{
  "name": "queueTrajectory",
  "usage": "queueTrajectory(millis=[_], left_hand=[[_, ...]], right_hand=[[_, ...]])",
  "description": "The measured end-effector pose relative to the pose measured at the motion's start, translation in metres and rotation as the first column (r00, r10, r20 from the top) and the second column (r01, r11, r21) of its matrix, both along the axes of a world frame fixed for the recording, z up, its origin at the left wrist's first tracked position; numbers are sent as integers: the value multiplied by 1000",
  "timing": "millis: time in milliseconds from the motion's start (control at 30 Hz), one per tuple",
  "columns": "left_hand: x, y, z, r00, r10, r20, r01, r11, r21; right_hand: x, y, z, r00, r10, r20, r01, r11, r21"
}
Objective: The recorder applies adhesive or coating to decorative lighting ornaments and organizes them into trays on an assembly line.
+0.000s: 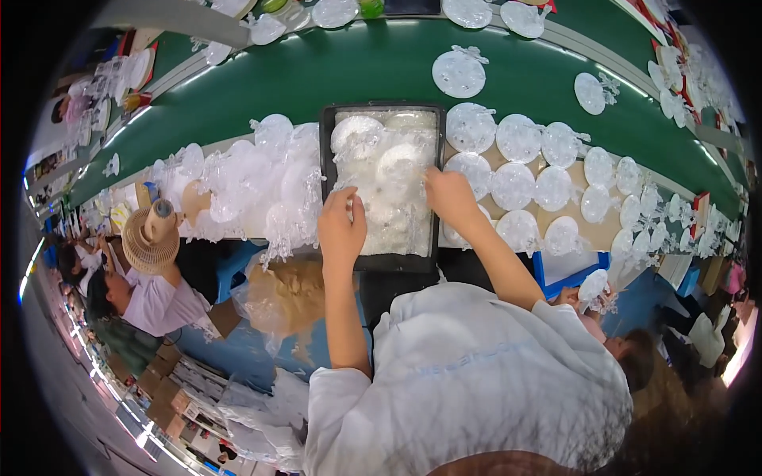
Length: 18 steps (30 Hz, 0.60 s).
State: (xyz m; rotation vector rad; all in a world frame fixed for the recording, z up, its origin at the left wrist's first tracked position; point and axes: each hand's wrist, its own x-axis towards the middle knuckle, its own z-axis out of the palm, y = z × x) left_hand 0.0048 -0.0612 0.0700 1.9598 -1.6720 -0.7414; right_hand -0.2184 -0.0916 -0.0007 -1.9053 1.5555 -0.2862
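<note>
A black-rimmed tray (327,135) stands in front of me, filled with white, glittery loose material. Round white discs (357,133) and clear, sparkling plastic pieces lie in it, partly buried. Over the tray's left edge is my left hand (341,230), fingers bent and the thumb standing apart from them; no held thing shows there. My right hand (454,197) reaches over the right edge, fingertips pressed together at the side of the white heap. Whatever its fingers pinch, if anything, blends into the pale material.
Clear and white discs (514,186) cover the board at right; a pile of similar pieces (258,174) lies left. Beyond runs a green belt (381,59) with a few discs (459,74). A tan fan (151,238) and a person (163,297) are left; another person sits right.
</note>
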Motion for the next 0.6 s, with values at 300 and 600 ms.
queueTrajectory(millis=[300, 600], left_hand=[[3, -25, -21, 932, 15, -363, -22, 1000, -16], [-2, -14, -34, 826, -23, -564, 125, 982, 143]], right_hand=[[0, 35, -10, 913, 9, 409, 118, 952, -284], [1, 29, -18, 961, 75, 268, 6, 957, -290]])
